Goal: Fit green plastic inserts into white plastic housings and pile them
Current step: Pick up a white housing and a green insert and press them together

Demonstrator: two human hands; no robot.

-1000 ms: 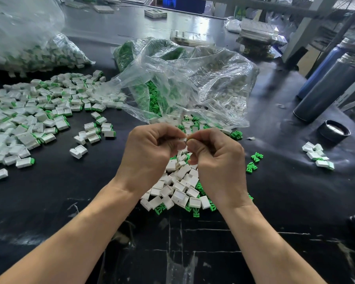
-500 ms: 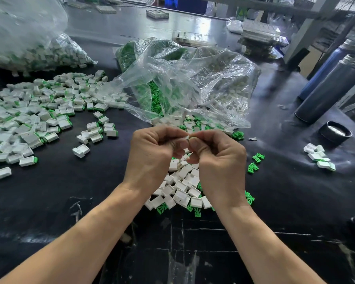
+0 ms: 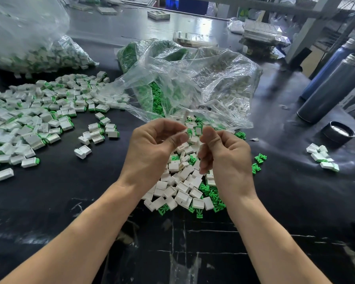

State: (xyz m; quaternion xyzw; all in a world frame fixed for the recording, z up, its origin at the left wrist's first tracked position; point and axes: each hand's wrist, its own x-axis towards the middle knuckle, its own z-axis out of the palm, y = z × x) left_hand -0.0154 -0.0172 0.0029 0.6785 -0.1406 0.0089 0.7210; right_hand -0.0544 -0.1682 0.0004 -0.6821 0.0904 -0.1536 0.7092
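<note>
Black tabletop (image 3: 74, 197), glossy, with scuffs and white scratch marks near the front edge. Two tall dark cylindrical flasks (image 3: 334, 89) at right, side by side, one bluish, one grey. Just in front of them a round black cap (image 3: 338, 134) with a shiny inside, lying open side up. Far back: a flat grey block with holes (image 3: 158, 14), a white slotted part (image 3: 184, 36), a stack of clear trays (image 3: 262, 30). Blue bin (image 3: 171, 2) beyond the table edge. Grey metal frame leg (image 3: 303, 37) slants down at right rear. Small scrap (image 3: 254, 139) lies left of the cap.
</note>
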